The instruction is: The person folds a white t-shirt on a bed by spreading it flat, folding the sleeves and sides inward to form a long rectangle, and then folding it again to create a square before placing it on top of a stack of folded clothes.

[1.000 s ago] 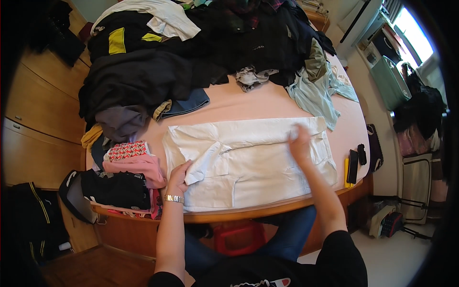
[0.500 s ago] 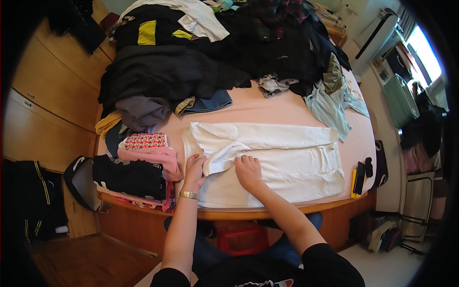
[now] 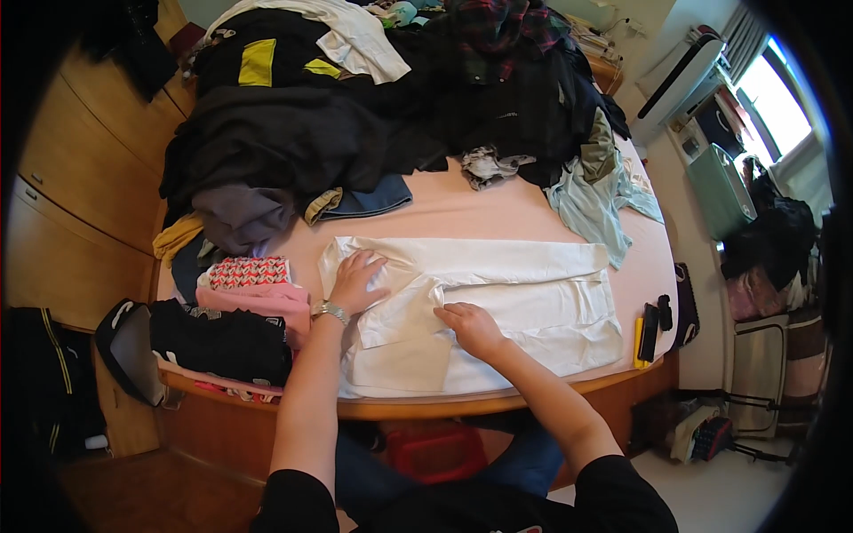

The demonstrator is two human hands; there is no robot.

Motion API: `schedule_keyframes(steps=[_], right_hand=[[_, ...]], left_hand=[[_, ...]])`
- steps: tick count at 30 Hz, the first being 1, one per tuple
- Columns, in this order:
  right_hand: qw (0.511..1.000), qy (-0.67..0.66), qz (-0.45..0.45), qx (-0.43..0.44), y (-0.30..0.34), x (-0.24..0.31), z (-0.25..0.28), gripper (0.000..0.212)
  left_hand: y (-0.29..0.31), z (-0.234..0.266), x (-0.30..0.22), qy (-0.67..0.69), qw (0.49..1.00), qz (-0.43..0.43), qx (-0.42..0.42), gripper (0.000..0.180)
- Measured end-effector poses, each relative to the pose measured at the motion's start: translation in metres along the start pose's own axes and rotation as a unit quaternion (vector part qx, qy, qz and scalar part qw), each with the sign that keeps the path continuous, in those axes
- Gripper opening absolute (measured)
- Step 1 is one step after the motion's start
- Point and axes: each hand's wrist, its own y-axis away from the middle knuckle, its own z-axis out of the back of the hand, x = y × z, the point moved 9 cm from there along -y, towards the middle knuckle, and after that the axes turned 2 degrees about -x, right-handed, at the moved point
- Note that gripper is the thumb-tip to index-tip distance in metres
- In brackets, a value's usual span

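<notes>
White trousers (image 3: 533, 306) lie spread on the pale pink sheet (image 3: 444, 209) of a bed, close to its curved wooden edge (image 3: 444, 408); the waist end points to the left and the legs run to the right, with a dark-shadowed fold between them near the crotch. The left hand (image 3: 358, 282) rests palm down on the waist end, its fingers spread apart and grasping nothing; a metal-banded wristwatch (image 3: 331, 310) encircles that wrist. The right hand (image 3: 475, 327) touches the trousers beside the crotch fold, fingers together and slightly bent; whether cloth is pinched beneath them one cannot tell. Just left of the waist end stands a stack comprising a red-and-white patterned cloth (image 3: 251, 273), a pink cloth (image 3: 267, 305) and, nearest the edge, a folded black garment (image 3: 222, 342); beyond the trousers, across a strip of sheet, extends a heap of dark clothes (image 3: 284, 133), with a piece of blue denim (image 3: 369, 199) at its near side; a pale blue garment (image 3: 586, 193) droops at the far right; near the leg ends lies a narrow yellow object (image 3: 638, 343), beside a black one (image 3: 650, 330).
</notes>
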Motion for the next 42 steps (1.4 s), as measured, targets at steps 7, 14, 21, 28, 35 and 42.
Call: schedule_keyframes(steps=[7,14,21,28,35,42], right_hand=[[0.987,0.042,0.126,-0.086,-0.035,0.024,0.044,0.023],[0.918,-0.198,-0.307,-0.155,-0.055,-0.096,-0.005,0.022],[0.899,-0.212,-0.355,-0.145,-0.051,-0.137,-0.033,0.026],[0.915,-0.028,-0.373,-0.152,-0.053,-0.100,-0.015,0.020],[0.986,0.115,-0.095,-0.081,-0.080,-0.036,-0.027,0.049],[0.946,0.262,-0.190,0.030,-0.011,-0.138,0.037,0.071]], left_hand=[[0.011,-0.007,-0.009,0.152,0.982,0.048,0.103,0.055],[0.036,-0.036,0.028,0.475,0.854,0.174,0.119,0.034],[0.014,-0.030,0.013,0.379,0.878,0.287,0.063,0.036],[0.053,-0.014,0.053,0.254,0.909,0.309,-0.116,0.047],[0.008,0.014,-0.037,-0.013,0.988,0.042,-0.146,0.031],[-0.004,-0.038,-0.053,-0.127,0.986,0.104,0.034,0.068]])
